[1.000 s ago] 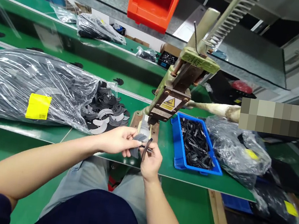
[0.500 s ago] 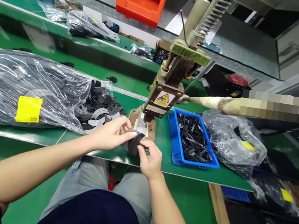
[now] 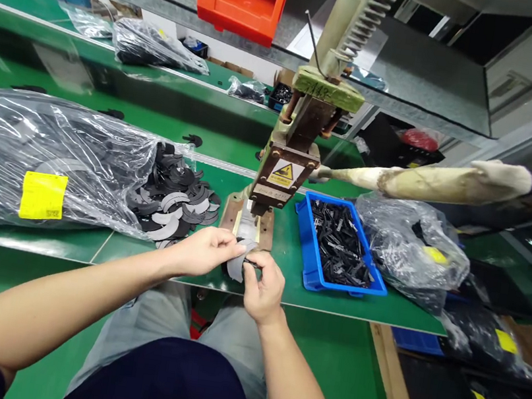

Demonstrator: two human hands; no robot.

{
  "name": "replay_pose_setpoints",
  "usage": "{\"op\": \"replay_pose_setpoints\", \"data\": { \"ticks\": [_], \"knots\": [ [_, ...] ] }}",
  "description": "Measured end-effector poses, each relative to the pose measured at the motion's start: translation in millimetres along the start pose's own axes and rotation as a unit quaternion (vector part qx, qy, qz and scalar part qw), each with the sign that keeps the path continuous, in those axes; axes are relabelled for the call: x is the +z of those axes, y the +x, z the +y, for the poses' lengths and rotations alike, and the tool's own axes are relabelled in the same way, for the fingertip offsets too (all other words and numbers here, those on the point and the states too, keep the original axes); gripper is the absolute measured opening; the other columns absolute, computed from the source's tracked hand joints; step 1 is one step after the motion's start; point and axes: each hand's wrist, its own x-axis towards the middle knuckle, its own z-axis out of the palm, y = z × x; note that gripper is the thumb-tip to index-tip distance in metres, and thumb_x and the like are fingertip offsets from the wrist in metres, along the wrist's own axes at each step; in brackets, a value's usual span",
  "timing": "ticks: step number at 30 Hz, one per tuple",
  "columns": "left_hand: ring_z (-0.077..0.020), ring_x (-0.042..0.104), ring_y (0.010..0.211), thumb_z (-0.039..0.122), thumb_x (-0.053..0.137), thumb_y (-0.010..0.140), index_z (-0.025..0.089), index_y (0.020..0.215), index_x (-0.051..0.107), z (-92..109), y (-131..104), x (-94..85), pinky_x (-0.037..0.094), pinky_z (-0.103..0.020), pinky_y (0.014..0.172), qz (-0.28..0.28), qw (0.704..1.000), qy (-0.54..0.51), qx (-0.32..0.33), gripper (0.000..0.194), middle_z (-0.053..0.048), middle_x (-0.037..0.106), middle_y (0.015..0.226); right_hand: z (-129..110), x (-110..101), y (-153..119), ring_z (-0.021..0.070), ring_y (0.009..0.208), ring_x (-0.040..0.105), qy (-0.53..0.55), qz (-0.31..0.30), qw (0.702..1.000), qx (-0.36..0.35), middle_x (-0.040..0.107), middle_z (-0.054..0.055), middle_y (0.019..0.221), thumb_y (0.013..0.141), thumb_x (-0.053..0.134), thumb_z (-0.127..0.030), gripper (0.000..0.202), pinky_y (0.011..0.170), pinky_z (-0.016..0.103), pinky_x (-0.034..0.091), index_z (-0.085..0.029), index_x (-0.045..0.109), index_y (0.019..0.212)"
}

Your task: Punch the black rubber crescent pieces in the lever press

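Between my two hands is a curved, crescent-shaped plastic part (image 3: 236,267), its grey face turned up toward me. My left hand (image 3: 213,249) pinches its upper left side with thumb and finger. On the other side my right hand (image 3: 263,284) is closed on its right edge; a small dark piece seems to lie at those fingertips, too hidden to name. Both hands are just in front of the base of a hand press (image 3: 247,225), whose ram stands above it. Left of the press, similar curved parts (image 3: 178,203) spill from a clear plastic bag (image 3: 86,159).
A blue tray (image 3: 310,253) of small black parts stands right of the press, with another plastic bag (image 3: 410,241) beside it. The press's long lever (image 3: 409,181) sticks out to the right. An orange bin (image 3: 238,15) sits on the shelf above.
The curved part has turned in my hands, from a dark face to its grey face. Both hands stay close together before the press. The view has shifted slightly.
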Motion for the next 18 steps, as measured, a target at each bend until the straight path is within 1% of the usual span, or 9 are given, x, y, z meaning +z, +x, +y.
{"op": "replay_pose_setpoints", "data": {
  "ticks": [1, 3, 5, 6, 7, 9, 11, 15, 18],
  "knots": [
    [-0.0113, 0.033, 0.060, 0.063, 0.061, 0.092, 0.020, 0.062, 0.044, -1.4, 0.4, 1.9, 0.026, -0.026, 0.056, -0.003, 1.000, -0.014, -0.002, 0.055, 0.005, 0.034, 0.063, 1.4, -0.7, -2.0, 0.0205, 0.094, 0.071, 0.009, 0.003, 1.000, 0.007, 0.075, 0.008, 0.101, 0.097, 0.060, -0.027, 0.014, 0.087, 0.038, 0.058, -0.024, 0.066, 0.108],
    [-0.0107, 0.035, 0.061, 0.062, 0.067, 0.089, 0.019, 0.067, 0.048, -5.1, 1.0, 6.2, 0.028, -0.024, 0.056, 0.018, 0.999, -0.040, 0.007, 0.052, 0.005, 0.037, 0.064, 4.6, -2.1, -6.0, 0.0201, 0.095, 0.071, 0.028, 0.013, 0.999, 0.021, 0.074, 0.008, 0.102, 0.098, 0.059, -0.028, 0.014, 0.087, 0.037, 0.058, -0.024, 0.066, 0.109],
    [-0.0104, 0.041, 0.064, 0.059, 0.077, 0.084, 0.020, 0.079, 0.054, -9.5, 1.4, 10.4, 0.035, -0.023, 0.059, 0.049, 0.995, -0.089, 0.017, 0.046, 0.006, 0.044, 0.069, 6.9, -4.0, -9.2, 0.0195, 0.097, 0.071, 0.049, 0.026, 0.998, 0.034, 0.074, 0.008, 0.103, 0.098, 0.058, -0.029, 0.015, 0.088, 0.037, 0.058, -0.024, 0.066, 0.110],
    [-0.0105, 0.046, 0.065, 0.059, 0.080, 0.081, 0.020, 0.085, 0.056, -11.6, 1.5, 12.2, 0.039, -0.023, 0.061, 0.046, 0.991, -0.122, 0.013, 0.045, 0.005, 0.049, 0.072, 7.4, -5.3, -10.2, 0.0194, 0.097, 0.071, 0.059, 0.030, 0.997, 0.040, 0.074, 0.008, 0.104, 0.099, 0.058, -0.030, 0.015, 0.089, 0.037, 0.058, -0.025, 0.066, 0.111],
    [-0.0109, 0.049, 0.065, 0.060, 0.080, 0.081, 0.020, 0.090, 0.057, -13.3, 1.4, 13.7, 0.043, -0.023, 0.062, 0.024, 0.988, -0.155, 0.001, 0.047, 0.004, 0.053, 0.075, 7.3, -6.9, -10.7, 0.0193, 0.097, 0.071, 0.068, 0.031, 0.996, 0.045, 0.074, 0.007, 0.104, 0.099, 0.059, -0.030, 0.015, 0.089, 0.037, 0.058, -0.025, 0.066, 0.110],
    [-0.0123, 0.055, 0.063, 0.065, 0.076, 0.083, 0.020, 0.094, 0.060, -15.4, 0.8, 16.0, 0.049, -0.025, 0.060, -0.049, 0.978, -0.199, -0.031, 0.050, 0.002, 0.058, 0.076, 5.1, -11.0, -10.2, 0.0193, 0.096, 0.071, 0.082, 0.020, 0.995, 0.056, 0.074, 0.007, 0.102, 0.098, 0.061, -0.033, 0.015, 0.089, 0.037, 0.058, -0.025, 0.068, 0.108],
    [-0.0134, 0.056, 0.060, 0.069, 0.072, 0.085, 0.019, 0.094, 0.064, -15.6, 0.2, 17.9, 0.051, -0.027, 0.057, -0.094, 0.973, -0.205, -0.043, 0.051, 0.000, 0.060, 0.075, 0.1, -16.2, -8.1, 0.0190, 0.094, 0.071, 0.092, 0.000, 0.993, 0.074, 0.075, 0.007, 0.100, 0.097, 0.063, -0.035, 0.015, 0.087, 0.036, 0.059, -0.024, 0.069, 0.105],
    [-0.0154, 0.059, 0.066, 0.066, 0.071, 0.086, 0.021, 0.098, 0.068, -18.7, 1.4, 21.6, 0.052, -0.027, 0.058, -0.082, 0.978, -0.190, -0.017, 0.047, -0.002, 0.067, 0.086, -14.0, -30.0, -0.2, 0.0153, 0.079, 0.072, 0.101, -0.032, 0.986, 0.131, 0.075, 0.004, 0.093, 0.101, 0.056, -0.037, 0.019, 0.073, 0.030, 0.061, -0.022, 0.067, 0.107],
    [-0.0167, 0.059, 0.066, 0.068, 0.061, 0.093, 0.022, 0.090, 0.064, -31.7, 4.5, 21.9, 0.050, -0.028, 0.061, -0.073, 0.984, -0.164, 0.000, 0.046, 0.000, 0.064, 0.078, -20.4, -44.6, 9.9, 0.0137, 0.074, 0.070, 0.079, -0.049, 0.982, 0.162, 0.074, 0.003, 0.088, 0.100, 0.057, -0.038, 0.021, 0.068, 0.027, 0.059, -0.021, 0.068, 0.106]
  ]
}}
